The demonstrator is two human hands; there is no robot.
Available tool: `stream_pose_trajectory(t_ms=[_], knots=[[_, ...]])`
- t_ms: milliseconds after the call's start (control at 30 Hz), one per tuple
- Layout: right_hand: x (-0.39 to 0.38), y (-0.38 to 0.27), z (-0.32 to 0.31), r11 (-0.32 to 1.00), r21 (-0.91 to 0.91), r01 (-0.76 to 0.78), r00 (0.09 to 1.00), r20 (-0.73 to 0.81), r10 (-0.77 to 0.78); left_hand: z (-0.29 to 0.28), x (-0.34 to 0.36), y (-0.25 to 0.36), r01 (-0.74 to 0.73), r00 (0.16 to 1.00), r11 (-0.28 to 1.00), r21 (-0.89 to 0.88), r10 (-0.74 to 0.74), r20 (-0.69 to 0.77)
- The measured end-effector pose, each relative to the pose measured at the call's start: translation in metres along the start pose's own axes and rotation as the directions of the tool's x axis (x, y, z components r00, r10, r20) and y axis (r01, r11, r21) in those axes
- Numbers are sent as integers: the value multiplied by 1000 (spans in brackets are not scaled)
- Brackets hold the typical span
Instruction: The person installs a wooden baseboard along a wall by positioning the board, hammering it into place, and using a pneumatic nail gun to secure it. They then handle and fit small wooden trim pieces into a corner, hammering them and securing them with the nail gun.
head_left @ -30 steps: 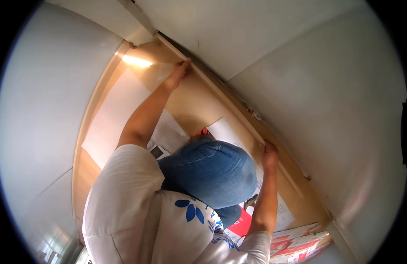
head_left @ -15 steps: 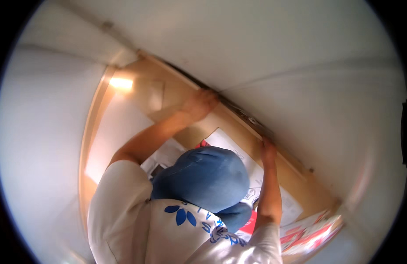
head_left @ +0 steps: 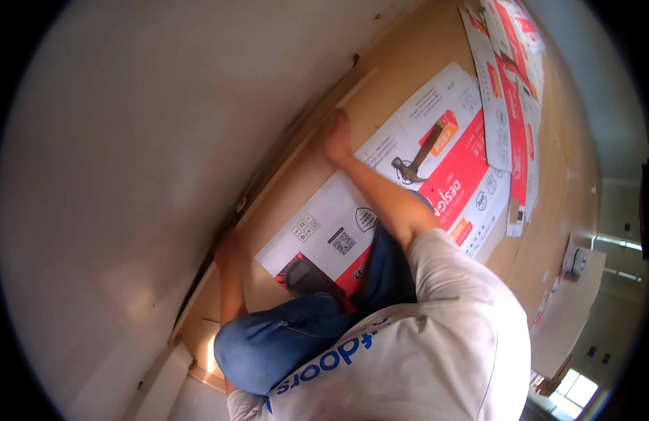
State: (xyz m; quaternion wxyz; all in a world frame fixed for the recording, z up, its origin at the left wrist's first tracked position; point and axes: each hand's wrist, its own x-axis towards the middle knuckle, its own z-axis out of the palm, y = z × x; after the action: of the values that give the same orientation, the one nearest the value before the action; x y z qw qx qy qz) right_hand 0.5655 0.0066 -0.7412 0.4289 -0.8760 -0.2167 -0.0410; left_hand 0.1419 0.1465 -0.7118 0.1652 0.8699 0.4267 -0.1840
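A long wooden strip (head_left: 356, 90) lies along the foot of the pale wall, a dark narrow gap showing behind part of it. Near its upper end, my right hand (head_left: 336, 138) is closed over the edge. My left hand (head_left: 230, 254) grips the strip lower down, beside my bent knee, its fingers dim and partly hidden. To the right of my right forearm, a hammer (head_left: 419, 156) with a brown handle rests on a flattened red and white carton (head_left: 391, 140).
More flattened cartons (head_left: 510, 105) are spread at the far right on the light wooden surface (head_left: 422, 49). The wall (head_left: 142, 140) rises close on my left. My dark shoe (head_left: 309, 278) rests on the carton. A pale panel (head_left: 570, 316) stands in the background right.
My view has swung to the right, bringing the hammer, cartons and room beyond into sight. Both hands remain at the strip beside the wall.
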Motion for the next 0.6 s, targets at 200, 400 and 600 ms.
stream_pose_trajectory(t_ms=[200, 400, 600], knots=[[72, 87, 7, 939, 228, -259, 964, 5, 265, 44, -11, 0, -274, 935, 952, 141, 297, -192], [77, 32, 17, 916, 299, -268, 963, 95, 251, 58, -18, -29, -347, 813, 937, 27, 315, -490], [81, 17, -2, 906, 201, -373, 918, 218, 330, 38, -33, -6, -356, 844, 933, -60, 294, -448]])
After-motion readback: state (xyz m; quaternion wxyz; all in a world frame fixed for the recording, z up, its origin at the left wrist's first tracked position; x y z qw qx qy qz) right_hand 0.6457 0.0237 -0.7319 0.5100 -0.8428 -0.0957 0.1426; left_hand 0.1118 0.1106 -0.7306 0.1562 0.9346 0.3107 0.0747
